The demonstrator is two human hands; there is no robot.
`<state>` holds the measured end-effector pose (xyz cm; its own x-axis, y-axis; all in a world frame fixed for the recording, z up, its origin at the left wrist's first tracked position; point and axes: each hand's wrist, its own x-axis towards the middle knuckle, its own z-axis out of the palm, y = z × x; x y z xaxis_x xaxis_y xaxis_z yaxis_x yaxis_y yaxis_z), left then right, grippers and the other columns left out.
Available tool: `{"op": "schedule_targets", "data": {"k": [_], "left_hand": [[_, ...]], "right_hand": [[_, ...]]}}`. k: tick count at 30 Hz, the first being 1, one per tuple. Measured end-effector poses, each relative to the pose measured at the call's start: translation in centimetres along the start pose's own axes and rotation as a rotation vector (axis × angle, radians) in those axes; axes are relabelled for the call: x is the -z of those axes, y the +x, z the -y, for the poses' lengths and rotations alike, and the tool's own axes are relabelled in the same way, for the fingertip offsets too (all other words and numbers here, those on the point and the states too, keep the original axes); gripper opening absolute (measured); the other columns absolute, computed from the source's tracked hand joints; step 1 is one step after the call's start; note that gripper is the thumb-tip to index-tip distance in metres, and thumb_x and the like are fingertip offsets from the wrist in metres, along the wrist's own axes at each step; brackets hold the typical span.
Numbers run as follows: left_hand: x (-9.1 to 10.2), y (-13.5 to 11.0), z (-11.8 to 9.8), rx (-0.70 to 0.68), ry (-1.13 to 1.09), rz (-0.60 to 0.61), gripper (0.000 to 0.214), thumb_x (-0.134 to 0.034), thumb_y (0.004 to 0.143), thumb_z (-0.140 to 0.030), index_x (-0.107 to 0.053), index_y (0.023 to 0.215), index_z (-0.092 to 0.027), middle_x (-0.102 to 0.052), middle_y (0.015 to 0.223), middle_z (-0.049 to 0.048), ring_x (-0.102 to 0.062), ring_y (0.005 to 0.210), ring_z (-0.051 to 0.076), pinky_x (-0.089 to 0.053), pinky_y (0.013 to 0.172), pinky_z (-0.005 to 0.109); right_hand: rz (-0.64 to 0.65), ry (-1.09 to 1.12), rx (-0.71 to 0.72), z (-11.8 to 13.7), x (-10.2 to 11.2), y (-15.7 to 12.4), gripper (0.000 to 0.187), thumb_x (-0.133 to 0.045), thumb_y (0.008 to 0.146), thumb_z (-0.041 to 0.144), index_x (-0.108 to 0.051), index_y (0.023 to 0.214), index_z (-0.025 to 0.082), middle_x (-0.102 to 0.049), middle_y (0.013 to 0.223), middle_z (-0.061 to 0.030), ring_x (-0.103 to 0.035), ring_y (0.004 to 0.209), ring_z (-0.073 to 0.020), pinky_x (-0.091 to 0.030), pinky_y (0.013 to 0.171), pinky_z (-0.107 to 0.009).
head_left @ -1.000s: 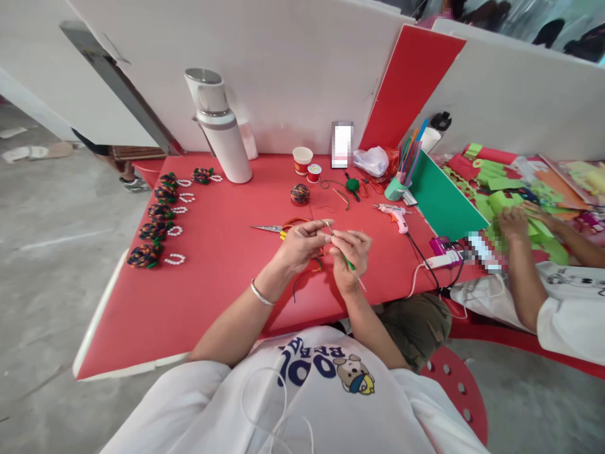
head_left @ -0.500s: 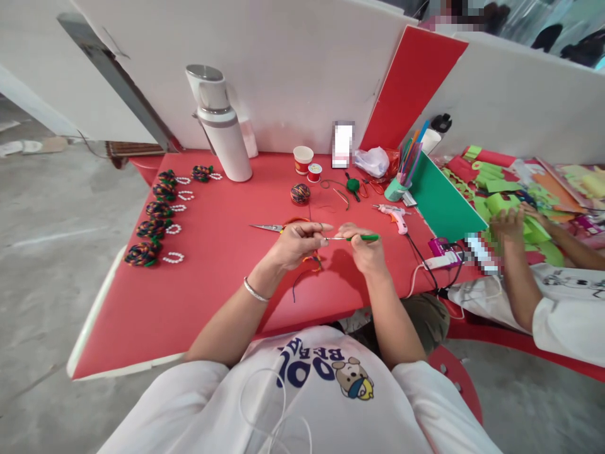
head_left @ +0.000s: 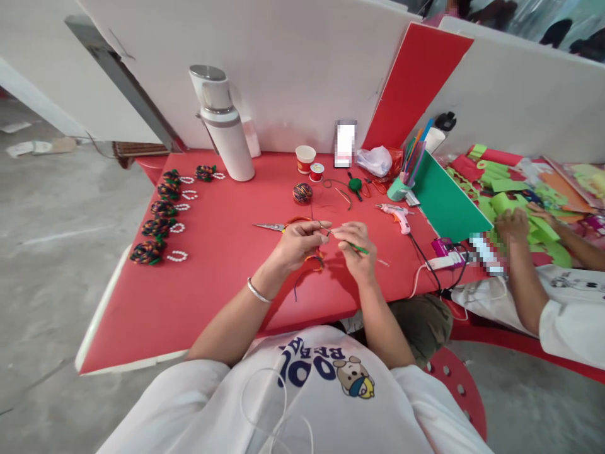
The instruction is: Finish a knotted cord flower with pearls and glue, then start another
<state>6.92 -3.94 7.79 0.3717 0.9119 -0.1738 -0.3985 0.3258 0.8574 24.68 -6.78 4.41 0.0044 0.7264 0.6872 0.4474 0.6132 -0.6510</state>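
In my right hand (head_left: 358,260) is a crochet hook (head_left: 360,249) with a green handle, its metal tip pointing at my left hand. My left hand (head_left: 299,244) pinches multicoloured yarn (head_left: 317,260); part of this piece hangs below the fingers, with a dark loose end on the table. Both hands are close together, fingertips almost meeting, and the tip of the hook is hard to make out between them. Just beyond lies a ball of multicoloured yarn (head_left: 302,193). Scissors (head_left: 271,226) rest behind my left hand, their blades pointing left.
Several dark yarn bundles (head_left: 147,251) with white bead loops (head_left: 178,256) line the table's left side. A white flask (head_left: 231,148), paper cup (head_left: 305,159), thread spool (head_left: 316,172), pink glue gun (head_left: 397,217) and pen cup (head_left: 399,189) stand around. Another person's hand (head_left: 513,225) handles green paper at right.
My right hand has moved in closer to my left, and the hook has tilted, its handle end now lower. My left hand keeps its pinch on the yarn.
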Motion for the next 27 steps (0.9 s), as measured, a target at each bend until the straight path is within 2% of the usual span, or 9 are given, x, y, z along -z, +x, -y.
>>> {"op": "schedule_targets", "data": {"k": [4,7,10,15,19,23,27], "left_hand": [[0.8,-0.1,-1.1,0.074,0.082,0.051,0.036,-0.089,0.053,-0.018,-0.083,0.088,-0.012,-0.054,0.051,-0.0033,-0.035,0.043,0.004,-0.021,0.043,0.02],[0.8,0.0,-1.2,0.077,0.12,0.066,0.03,-0.089,0.05,-0.017,-0.083,0.08,-0.012,-0.06,0.055,0.0003,-0.038,0.044,0.004,-0.02,0.043,0.02],[0.7,0.1,-1.2,0.091,0.134,0.087,0.025,-0.088,0.05,-0.017,-0.082,0.073,-0.013,-0.06,0.054,0.0011,-0.035,0.042,0.003,-0.017,0.042,0.021],[0.5,0.1,-1.1,0.099,0.101,0.103,0.033,-0.087,0.05,-0.016,-0.084,0.082,-0.014,-0.059,0.054,-0.0009,-0.034,0.042,0.003,-0.017,0.041,0.02],[0.1,0.3,-0.5,0.04,0.071,0.07,0.049,-0.087,0.053,-0.015,-0.082,0.101,-0.013,-0.063,0.06,-0.0015,-0.038,0.044,0.003,-0.022,0.043,0.019],[-0.3,0.2,-0.1,0.007,0.078,0.04,0.049,-0.09,0.053,-0.016,-0.081,0.101,-0.011,-0.064,0.061,-0.0015,-0.047,0.048,0.005,-0.032,0.047,0.019],[-0.4,0.2,-0.5,0.001,0.08,-0.012,0.05,-0.095,0.051,-0.021,-0.08,0.098,-0.012,-0.073,0.076,0.0029,-0.059,0.059,0.009,-0.043,0.055,0.021]], "right_hand": [[0.221,0.106,0.01,0.2,3.5,2.6,0.025,-0.066,0.096,0.053,-0.08,0.096,0.033,-0.082,0.095,0.0007,-0.068,0.102,-0.0235,-0.053,0.099,-0.049],[0.287,0.113,-0.042,0.5,4.8,3.5,0.027,-0.066,0.096,0.053,-0.081,0.091,0.031,-0.082,0.091,-0.0004,-0.069,0.102,-0.0246,-0.051,0.104,-0.052],[0.217,0.214,-0.131,-0.1,4.4,3.0,0.033,-0.063,0.097,0.054,-0.081,0.085,0.03,-0.08,0.083,-0.001,-0.071,0.095,-0.0244,-0.051,0.105,-0.053],[0.019,0.429,-0.222,-1.6,0.8,0.7,0.039,-0.064,0.093,0.064,-0.079,0.081,0.029,-0.078,0.078,-0.0013,-0.073,0.092,-0.0244,-0.057,0.098,-0.051],[-0.094,0.295,-0.193,-0.9,-1.7,-0.9,0.037,-0.065,0.093,0.064,-0.079,0.094,0.03,-0.081,0.096,-0.0031,-0.072,0.105,-0.0247,-0.056,0.102,-0.05],[-0.142,0.19,-0.141,-0.1,-2.0,-1.2,0.027,-0.065,0.096,0.054,-0.078,0.096,0.03,-0.081,0.101,-0.0021,-0.07,0.106,-0.0228,-0.054,0.102,-0.047],[-0.155,0.188,-0.151,-0.1,-1.5,-1.1,0.029,-0.062,0.098,0.052,-0.077,0.094,0.028,-0.08,0.097,-0.0034,-0.071,0.102,-0.0229,-0.055,0.099,-0.046]]}}
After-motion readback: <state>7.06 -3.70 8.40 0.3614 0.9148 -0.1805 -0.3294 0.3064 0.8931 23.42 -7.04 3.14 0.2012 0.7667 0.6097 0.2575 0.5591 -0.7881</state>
